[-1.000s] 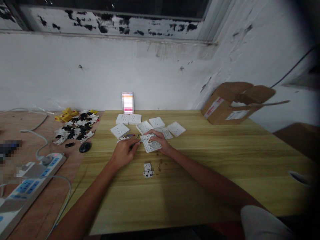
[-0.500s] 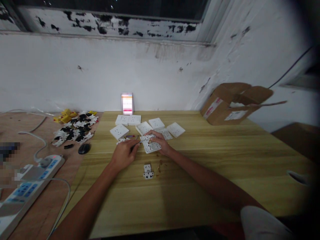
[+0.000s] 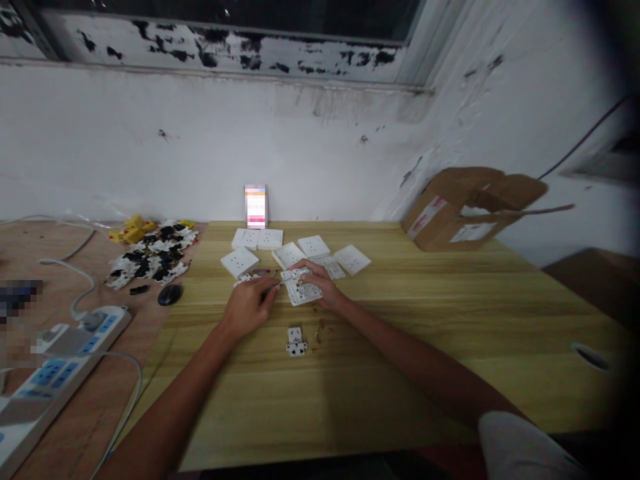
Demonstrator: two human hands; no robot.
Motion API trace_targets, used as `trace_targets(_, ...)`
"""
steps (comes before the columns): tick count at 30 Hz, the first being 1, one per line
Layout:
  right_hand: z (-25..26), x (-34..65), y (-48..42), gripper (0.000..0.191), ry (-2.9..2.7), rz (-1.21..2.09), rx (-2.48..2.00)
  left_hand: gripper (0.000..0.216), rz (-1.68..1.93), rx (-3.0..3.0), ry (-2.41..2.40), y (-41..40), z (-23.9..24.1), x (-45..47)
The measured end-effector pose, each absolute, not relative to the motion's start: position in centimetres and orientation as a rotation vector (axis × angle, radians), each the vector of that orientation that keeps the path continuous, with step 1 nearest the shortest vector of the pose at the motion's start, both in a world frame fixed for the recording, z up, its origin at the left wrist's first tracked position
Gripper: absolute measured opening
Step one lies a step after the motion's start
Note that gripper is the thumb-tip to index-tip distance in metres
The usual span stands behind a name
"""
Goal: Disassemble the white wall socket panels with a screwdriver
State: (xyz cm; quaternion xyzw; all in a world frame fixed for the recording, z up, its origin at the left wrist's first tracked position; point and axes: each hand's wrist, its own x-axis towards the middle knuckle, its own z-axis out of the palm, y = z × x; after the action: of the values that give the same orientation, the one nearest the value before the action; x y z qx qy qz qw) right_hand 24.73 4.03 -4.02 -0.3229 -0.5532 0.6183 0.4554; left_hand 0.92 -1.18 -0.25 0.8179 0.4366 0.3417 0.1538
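My right hand (image 3: 317,283) rests on a white socket module (image 3: 301,290) lying back-up on the wooden table (image 3: 400,347), fingers closed over its far edge. My left hand (image 3: 247,307) is curled round a thin dark tool (image 3: 273,285) whose tip points at the module. Several white socket plates (image 3: 240,261) lie just beyond the hands. A small white socket insert (image 3: 296,341) lies nearer me, beside a few small brown metal bits (image 3: 320,328).
A pile of black, white and yellow plastic parts (image 3: 150,257) and a dark mouse (image 3: 170,294) sit at the left, with power strips (image 3: 75,347) and cables. An open cardboard box (image 3: 465,207) stands at the back right. A small card (image 3: 255,206) leans on the wall.
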Motion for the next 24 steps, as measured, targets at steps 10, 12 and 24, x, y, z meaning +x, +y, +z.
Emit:
trace_targets(10, -3.7, 24.78, 3.85, 0.033, -1.366, 1.562, -0.772, 0.03, 0.991, 2.341, 1.236, -1.0, -0.42, 0.74)
trace_targets(12, -3.68, 24.8, 3.86, 0.033, -1.367, 1.572, -0.766, 0.029, 0.995, 2.341, 1.223, -1.01, -0.44, 0.73)
trace_targets(24, -3.62, 24.76, 3.8, 0.033, -1.353, 1.581, -0.752, 0.027, 0.996, 2.326, 1.212, -1.08, -0.12, 0.8)
